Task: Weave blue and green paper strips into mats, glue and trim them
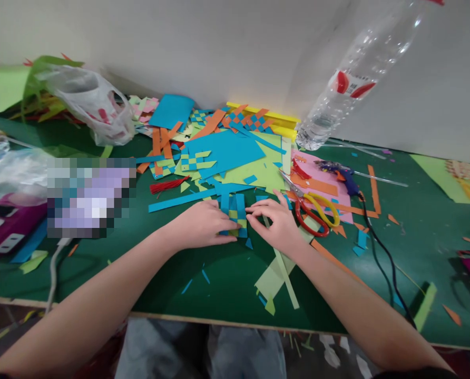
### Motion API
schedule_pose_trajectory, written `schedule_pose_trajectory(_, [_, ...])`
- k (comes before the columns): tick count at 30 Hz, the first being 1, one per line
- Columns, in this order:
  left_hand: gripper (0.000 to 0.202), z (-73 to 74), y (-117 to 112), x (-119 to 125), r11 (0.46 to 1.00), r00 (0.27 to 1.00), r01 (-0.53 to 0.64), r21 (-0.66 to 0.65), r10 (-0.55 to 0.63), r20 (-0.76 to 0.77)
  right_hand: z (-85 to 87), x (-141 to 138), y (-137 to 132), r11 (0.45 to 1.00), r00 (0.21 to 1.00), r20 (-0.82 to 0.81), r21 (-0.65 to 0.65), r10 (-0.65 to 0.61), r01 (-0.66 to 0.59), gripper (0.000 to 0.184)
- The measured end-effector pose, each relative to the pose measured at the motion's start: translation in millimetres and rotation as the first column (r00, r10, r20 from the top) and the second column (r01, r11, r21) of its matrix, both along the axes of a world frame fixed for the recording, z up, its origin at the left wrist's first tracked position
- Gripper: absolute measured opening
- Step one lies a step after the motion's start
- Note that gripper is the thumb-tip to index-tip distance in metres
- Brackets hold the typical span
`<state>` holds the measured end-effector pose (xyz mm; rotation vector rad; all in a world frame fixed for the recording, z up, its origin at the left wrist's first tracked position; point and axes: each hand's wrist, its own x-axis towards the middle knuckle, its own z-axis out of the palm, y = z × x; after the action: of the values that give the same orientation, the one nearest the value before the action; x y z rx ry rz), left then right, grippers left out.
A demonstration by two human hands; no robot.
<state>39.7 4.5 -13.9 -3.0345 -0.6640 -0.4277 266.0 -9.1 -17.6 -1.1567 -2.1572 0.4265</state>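
Note:
A small woven mat of blue and light-green paper strips (235,213) lies on the green table (227,279) in front of me. My left hand (203,225) rests flat on its left side, fingers stretched over the strips and pressing them down. My right hand (274,221) is at its right edge, fingers pinched on a light-green strip (284,271) that runs back toward me across the table. Part of the mat is hidden under both hands.
Red-and-yellow scissors (310,208) lie just right of my right hand. A heap of blue, green and orange paper (223,152) sits behind. A clear plastic bottle (349,84), a blue glue gun (343,176) with black cord, and a plastic bag (88,108) stand around.

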Motion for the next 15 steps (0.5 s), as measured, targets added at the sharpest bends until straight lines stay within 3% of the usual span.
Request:
schedule_pose_trajectory(7, [0.03,1.1,-2.6,5.8,1.0,1.0,0.008,-0.029,-0.008,-0.011,1.3,1.6,1.9,0.998,0.998,-0.033,-0.016,-0.061,0.06,0.011])
schedule_pose_trajectory(10, [0.03,2.4,-3.1,7.7,0.999,1.0,0.001,-0.044,-0.002,-0.018,12.1,0.3,-3.2,0.997,0.969,-0.236,-0.026,-0.074,0.069,0.004])
schedule_pose_trajectory(12, [0.03,4.3,-3.5,8.1,1.0,1.0,-0.002,-0.029,0.002,-0.014,26.0,-2.8,-12.1,0.995,0.877,-0.479,-0.099,-0.047,-0.001,0.006])
schedule_pose_trajectory(15, [0.03,7.8,-4.5,8.1,1.0,1.0,-0.001,-0.011,0.001,0.0,55.6,-10.0,-33.7,0.936,0.595,-0.804,-0.207,0.003,-0.285,0.008])
